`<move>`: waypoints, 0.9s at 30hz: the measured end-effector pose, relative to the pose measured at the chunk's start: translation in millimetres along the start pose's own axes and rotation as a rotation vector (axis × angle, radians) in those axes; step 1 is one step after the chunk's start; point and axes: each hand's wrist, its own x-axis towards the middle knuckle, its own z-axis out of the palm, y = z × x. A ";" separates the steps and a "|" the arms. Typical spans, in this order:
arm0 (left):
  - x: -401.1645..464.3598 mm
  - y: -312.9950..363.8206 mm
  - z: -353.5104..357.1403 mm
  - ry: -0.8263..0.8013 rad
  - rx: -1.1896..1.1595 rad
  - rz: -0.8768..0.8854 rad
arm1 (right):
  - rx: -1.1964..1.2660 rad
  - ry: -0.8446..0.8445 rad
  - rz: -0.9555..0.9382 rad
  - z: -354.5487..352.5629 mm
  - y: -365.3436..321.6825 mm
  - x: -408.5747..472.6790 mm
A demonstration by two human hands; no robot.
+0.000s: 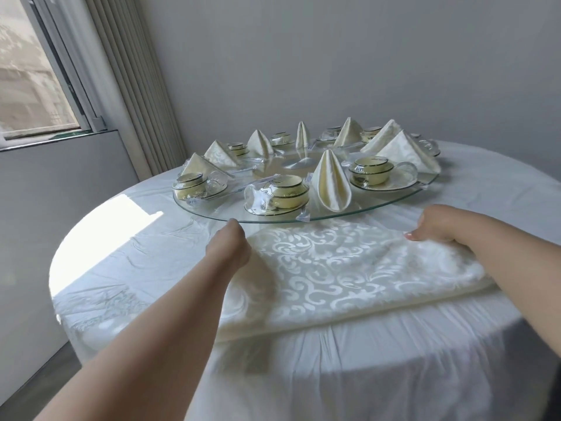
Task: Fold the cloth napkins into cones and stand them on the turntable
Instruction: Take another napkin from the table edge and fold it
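1. Napkin, cream with a swirly pattern, lies folded flat on the white tablecloth, just in front of the glass turntable.
2. The left hand holds the napkin's far left corner, fingers curled on the cloth.
3. The right hand holds the far right corner, fingers curled round its edge.
4. Folded napkin cones stand on the turntable among cups on saucers.

The left hand's fingers curl out of sight under the napkin. Far cups are too small to make out.
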 end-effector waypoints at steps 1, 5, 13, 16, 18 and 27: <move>-0.8 6.8 5.0 -0.008 0.011 0.010 | 0.015 0.023 0.004 -0.4 7.2 -0.1; -19.4 23.7 4.0 0.025 0.177 -0.009 | -0.004 0.239 -0.049 1.3 4.5 -15.8; -125.0 32.7 2.7 -0.091 0.175 0.411 | 0.094 0.183 -0.576 46.0 -79.3 -102.7; -138.2 25.9 16.9 -0.280 0.194 0.324 | 0.051 -0.011 -0.559 59.8 -83.4 -106.1; -142.6 23.5 22.4 -0.275 0.199 0.299 | -0.021 -0.063 -0.542 64.3 -79.7 -104.4; -150.0 20.3 23.0 -0.252 0.200 0.228 | -0.135 -0.099 -0.533 65.6 -78.0 -105.2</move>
